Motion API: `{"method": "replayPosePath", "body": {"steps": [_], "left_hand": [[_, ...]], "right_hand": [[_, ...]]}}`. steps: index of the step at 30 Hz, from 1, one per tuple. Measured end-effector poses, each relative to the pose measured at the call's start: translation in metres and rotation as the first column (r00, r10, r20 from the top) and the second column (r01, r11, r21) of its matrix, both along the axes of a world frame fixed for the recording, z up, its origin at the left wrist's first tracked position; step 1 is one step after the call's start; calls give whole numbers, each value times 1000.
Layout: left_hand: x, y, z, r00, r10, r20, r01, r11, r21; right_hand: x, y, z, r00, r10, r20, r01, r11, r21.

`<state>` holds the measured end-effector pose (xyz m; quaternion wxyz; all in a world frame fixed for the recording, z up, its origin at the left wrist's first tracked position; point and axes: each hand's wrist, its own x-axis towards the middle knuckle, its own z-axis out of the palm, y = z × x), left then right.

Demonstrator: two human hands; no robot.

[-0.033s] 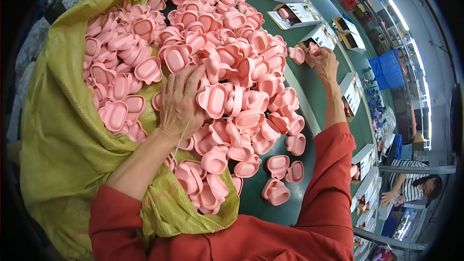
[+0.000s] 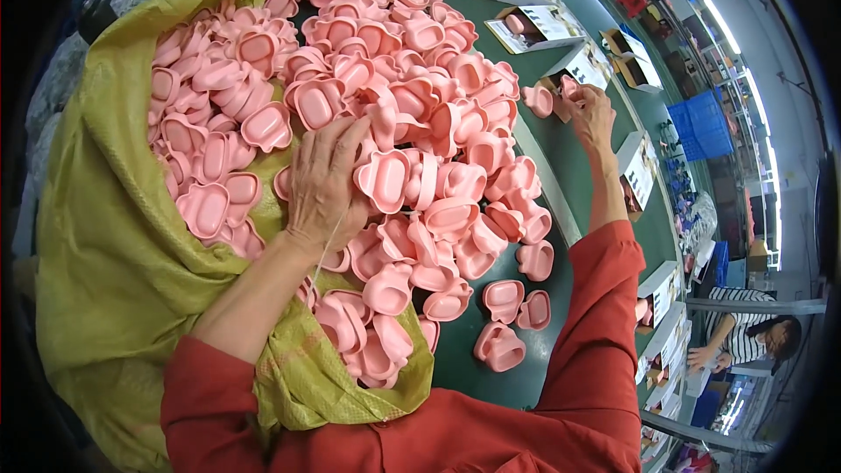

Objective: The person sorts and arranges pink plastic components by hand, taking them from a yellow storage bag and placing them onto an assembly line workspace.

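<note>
A big heap of pink, shallow, dish-like plastic pieces (image 2: pixel 412 96) with wavy rims spills from a yellow-green woven sack (image 2: pixel 96 236). My left hand (image 2: pixel 326 180) lies back-up on the heap near the sack's mouth, fingers stretched out and fingertips touching the pieces. Its thumb is hidden. To the right, across a metal strip, my right hand (image 2: pixel 592 114) pinches one pink piece (image 2: pixel 570 88) at the open end of a white printed box (image 2: pixel 589 64). Another pink piece (image 2: pixel 538 101) lies beside that box, left of my right hand.
More white boxes (image 2: pixel 545 24) line the green bench (image 2: pixel 547 171), several with pink pieces in their open ends. A few loose pieces (image 2: pixel 499 348) lie near my right sleeve. Beyond are a blue crate (image 2: pixel 701 127) and a person in a striped top (image 2: pixel 740 337) with hands at a box.
My two hands keep almost the same places. Pieces near the sack's mouth have shifted very slightly left. The person across has moved a little.
</note>
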<state>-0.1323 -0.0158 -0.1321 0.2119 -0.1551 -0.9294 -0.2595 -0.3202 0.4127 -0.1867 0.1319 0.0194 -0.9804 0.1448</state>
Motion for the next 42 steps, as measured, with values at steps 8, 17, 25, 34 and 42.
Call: {"method": "replayPosePath", "body": {"steps": [8, 17, 25, 34, 42], "left_hand": [[-4, 0, 33, 991, 55, -120, -47, 996, 72], [22, 26, 57, 890, -440, -121, 425, 896, -128], [28, 24, 49, 876, -481, -41, 472, 836, 279], [26, 23, 47, 889, -439, 134, 453, 885, -105], [22, 19, 36, 921, -380, 83, 389, 904, -176]], "right_hand": [[33, 21, 7, 959, -74, -272, 92, 994, 54], [103, -29, 15, 972, 54, 230, -41, 997, -61], [105, -24, -1, 995, 88, 55, -72, 965, -253], [112, -18, 9, 986, 168, 14, -162, 966, -199], [73, 18, 20, 974, -192, -119, 219, 931, 292]]}}
